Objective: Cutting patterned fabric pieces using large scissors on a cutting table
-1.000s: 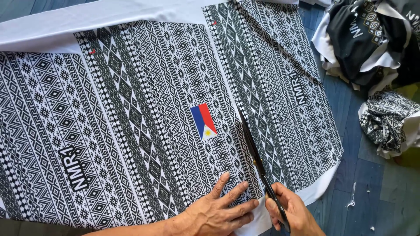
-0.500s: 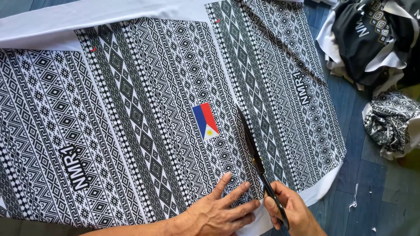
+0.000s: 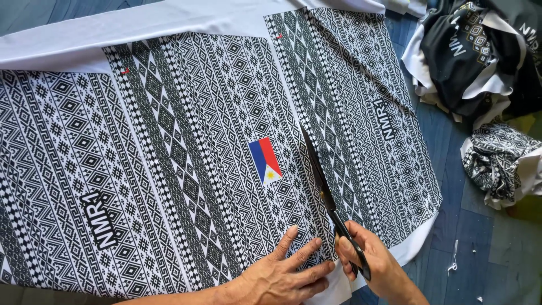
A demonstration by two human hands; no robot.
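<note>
A wide sheet of white fabric (image 3: 186, 147) printed with black geometric bands lies flat in front of me. A small blue, red and white flag patch (image 3: 265, 160) sits near its middle. My right hand (image 3: 375, 265) grips long black scissors (image 3: 327, 195), whose blades point up along the line between two printed panels. My left hand (image 3: 285, 274) lies flat on the fabric just left of the scissors, fingers spread, pressing the cloth down near the lower edge.
A heap of black and white printed fabric pieces (image 3: 480, 51) lies at the upper right, and a crumpled patterned piece (image 3: 499, 161) sits below it. Blue plank floor (image 3: 480, 248) with small white scraps shows at the lower right.
The scissors have advanced a little further up along the fabric. Both hands stay near the lower edge.
</note>
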